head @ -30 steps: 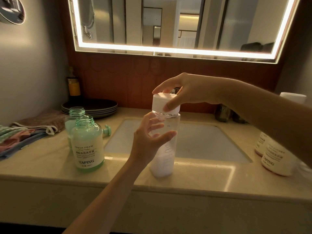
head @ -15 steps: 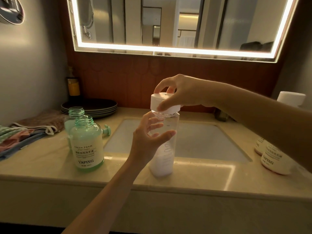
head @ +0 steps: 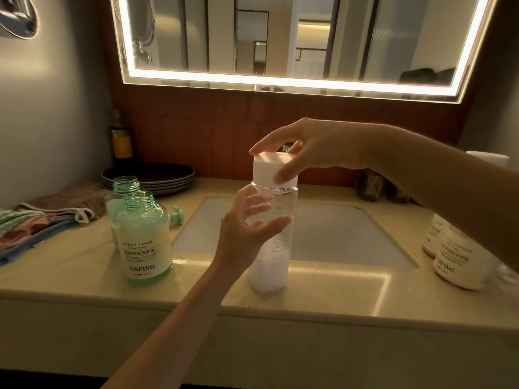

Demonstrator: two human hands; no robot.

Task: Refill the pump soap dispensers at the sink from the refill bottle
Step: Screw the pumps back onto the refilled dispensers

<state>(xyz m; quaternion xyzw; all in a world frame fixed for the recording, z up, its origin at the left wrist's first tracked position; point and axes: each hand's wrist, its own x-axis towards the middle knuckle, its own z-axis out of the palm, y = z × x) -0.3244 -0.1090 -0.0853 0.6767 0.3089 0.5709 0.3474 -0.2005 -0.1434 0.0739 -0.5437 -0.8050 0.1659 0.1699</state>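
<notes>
Wet bench (head: 84, 262) before sink (head: 337, 234): refill bottle (head: 269, 248) is being gripped mid-body by left hand (head: 247, 234), cap (head: 273, 169) being pinched by right hand (head: 306, 153); likely light, slippery.

A: What crowds the counter (head: 70, 265)?
B: Two open green dispensers (head: 146, 237) left, refill bottle (head: 271, 248) centre front, two pale bottles (head: 455, 259) right.
A: Any open path?
B: Bare counter between them; sink basin (head: 337, 237) behind.

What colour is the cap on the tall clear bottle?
White; the cap shows best in the head view.
</notes>
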